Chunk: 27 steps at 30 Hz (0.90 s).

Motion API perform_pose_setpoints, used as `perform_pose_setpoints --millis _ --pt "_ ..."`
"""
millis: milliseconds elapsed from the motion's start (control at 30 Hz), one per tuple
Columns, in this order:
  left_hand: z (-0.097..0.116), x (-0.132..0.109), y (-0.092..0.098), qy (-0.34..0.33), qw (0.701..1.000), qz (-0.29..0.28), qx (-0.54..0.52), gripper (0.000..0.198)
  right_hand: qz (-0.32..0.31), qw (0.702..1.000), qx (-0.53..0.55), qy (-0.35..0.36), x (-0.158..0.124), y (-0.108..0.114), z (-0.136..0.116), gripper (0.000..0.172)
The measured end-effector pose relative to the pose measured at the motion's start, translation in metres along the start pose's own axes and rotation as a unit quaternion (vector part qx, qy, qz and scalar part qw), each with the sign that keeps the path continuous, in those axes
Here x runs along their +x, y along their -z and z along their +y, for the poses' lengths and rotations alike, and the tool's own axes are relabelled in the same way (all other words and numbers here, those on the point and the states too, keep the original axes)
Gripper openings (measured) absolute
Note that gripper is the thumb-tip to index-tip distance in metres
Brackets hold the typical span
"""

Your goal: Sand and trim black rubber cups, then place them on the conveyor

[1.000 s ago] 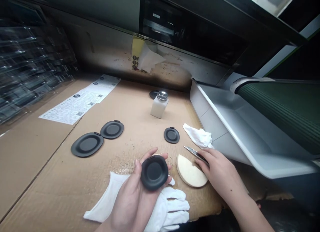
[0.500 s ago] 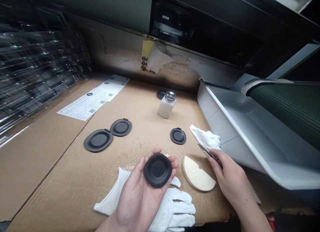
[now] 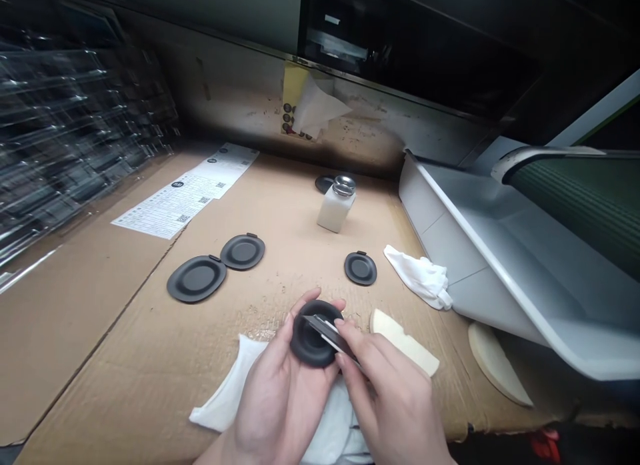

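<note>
My left hand [image 3: 275, 398], palm up, cups a small black dish-shaped part [image 3: 304, 345] with fingers around its rim. My right hand [image 3: 395, 391] pinches a slim utility knife [image 3: 336, 337]. Its blade lies over the part's hollow; whether the tip touches the surface I cannot tell. Under my hands lies a white glove [image 3: 225, 388], partly covered. A cream-coloured half-round pad [image 3: 403, 341] sits beside my right hand, partly hidden by it.
Similar black parts, a joined pair [image 3: 197, 278] and a single one [image 3: 361, 269], lie on the cardboard [image 3: 135, 358]. Behind them stands a white pump bottle [image 3: 336, 209]. A white cloth [image 3: 420, 278], another pad [image 3: 495, 365] and a grey bin [image 3: 450, 251] are right; printed sheets [image 3: 170, 208] left.
My right hand has moved left with the knife, from beside the pad to over the black part. The left hand stays nearly in place. The second pad has come into view.
</note>
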<state>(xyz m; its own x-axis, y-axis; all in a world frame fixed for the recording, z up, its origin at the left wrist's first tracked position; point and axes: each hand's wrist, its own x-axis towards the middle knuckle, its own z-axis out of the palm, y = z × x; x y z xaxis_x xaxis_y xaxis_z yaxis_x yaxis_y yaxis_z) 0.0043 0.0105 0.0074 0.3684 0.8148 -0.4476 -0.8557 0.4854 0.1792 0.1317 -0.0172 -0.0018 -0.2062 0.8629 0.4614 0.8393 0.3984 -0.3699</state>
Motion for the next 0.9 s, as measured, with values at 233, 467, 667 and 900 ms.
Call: perform_pose_setpoints --millis 233,467,667,900 --pt "-0.0002 0.0010 0.0000 -0.006 1.000 0.007 0.003 0.037 0.016 1.000 -0.010 -0.015 0.0028 -0.0021 -0.0034 0.029" --pt "-0.0019 0.0015 0.0018 -0.010 1.000 0.011 -0.002 0.031 0.023 1.000 -0.011 -0.009 0.0037 -0.0038 -0.0019 0.028" --pt "-0.0012 0.0015 0.0009 -0.010 1.000 0.006 0.003 0.030 0.020 1.000 -0.010 -0.003 0.0040 -0.0014 -0.0016 0.028" --pt "-0.0011 0.0013 -0.0013 -0.008 1.000 0.005 0.016 0.031 0.012 1.000 0.009 -0.004 0.0030 0.0006 -0.0006 0.028"
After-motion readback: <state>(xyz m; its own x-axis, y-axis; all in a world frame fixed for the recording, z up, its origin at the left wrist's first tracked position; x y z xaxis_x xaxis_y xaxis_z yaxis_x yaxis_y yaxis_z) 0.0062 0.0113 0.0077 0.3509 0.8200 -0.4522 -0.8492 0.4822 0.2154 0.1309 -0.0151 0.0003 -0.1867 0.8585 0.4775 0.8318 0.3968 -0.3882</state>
